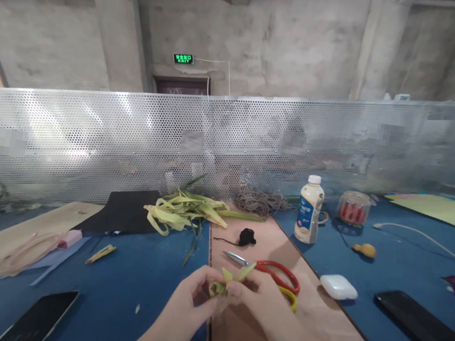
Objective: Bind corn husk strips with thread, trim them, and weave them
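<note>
A small folded piece of pale green husk or leaf [218, 288] is pinched between my two hands, with short pointed tips sticking up. My left hand [195, 297] grips it from the left, thumb and fingers closed. From the right, my right hand [255, 300] presses its fingers on the same piece. Just beyond my right hand lie red-handled scissors [280, 272], blades pointing left. A yellow handle [289, 298] shows partly behind that hand. Farther off is a small ball of black thread [247, 237]. A heap of long green husk strips [183, 209] lies at the back.
A brown board [245, 338] lies on the blue tabletop. A bottle [309, 211], a clear jar [353, 207], a white case [338, 287] and a black oblong object [421, 330] stand or lie to the right. On the left are a phone [41, 316] and paper strips [56, 259]. Perforated metal panels [150, 142] bound the back.
</note>
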{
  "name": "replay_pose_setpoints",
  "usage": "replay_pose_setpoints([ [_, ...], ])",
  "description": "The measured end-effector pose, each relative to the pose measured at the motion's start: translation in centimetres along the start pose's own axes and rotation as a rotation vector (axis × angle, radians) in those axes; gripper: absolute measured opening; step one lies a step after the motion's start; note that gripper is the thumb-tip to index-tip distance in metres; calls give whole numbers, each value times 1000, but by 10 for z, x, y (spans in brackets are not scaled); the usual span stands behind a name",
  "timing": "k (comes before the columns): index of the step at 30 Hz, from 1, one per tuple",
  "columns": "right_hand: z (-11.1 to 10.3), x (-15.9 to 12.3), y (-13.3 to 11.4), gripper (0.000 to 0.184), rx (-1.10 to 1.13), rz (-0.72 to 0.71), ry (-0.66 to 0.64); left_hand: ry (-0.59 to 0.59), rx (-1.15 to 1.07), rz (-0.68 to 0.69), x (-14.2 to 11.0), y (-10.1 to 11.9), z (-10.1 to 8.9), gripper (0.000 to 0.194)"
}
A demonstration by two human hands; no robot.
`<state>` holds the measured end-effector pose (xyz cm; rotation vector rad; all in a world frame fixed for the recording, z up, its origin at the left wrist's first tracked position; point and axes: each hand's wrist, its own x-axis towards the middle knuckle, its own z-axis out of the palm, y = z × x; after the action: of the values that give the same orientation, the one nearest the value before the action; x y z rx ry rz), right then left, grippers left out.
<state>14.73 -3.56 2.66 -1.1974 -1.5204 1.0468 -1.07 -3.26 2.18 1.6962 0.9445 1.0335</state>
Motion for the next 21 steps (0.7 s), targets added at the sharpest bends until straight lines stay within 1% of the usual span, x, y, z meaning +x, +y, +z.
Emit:
replay_pose_setpoints([
  [3,2,0,1,17,103,30,-26,-17,2,-2,0,-1,-1,17],
  [10,2,5,5,24,249,22,-55,-39,-3,-4,0,-2,1,14],
  [18,1,10,15,25,174,57,-5,-26,41,-12,-1,-7,2,14],
  [20,0,11,16,26,151,53,-6,-23,10,1,-1,-7,2,17],
  [21,0,11,16,26,143,50,-9,-20,-15,8,-1,-6,2,22],
])
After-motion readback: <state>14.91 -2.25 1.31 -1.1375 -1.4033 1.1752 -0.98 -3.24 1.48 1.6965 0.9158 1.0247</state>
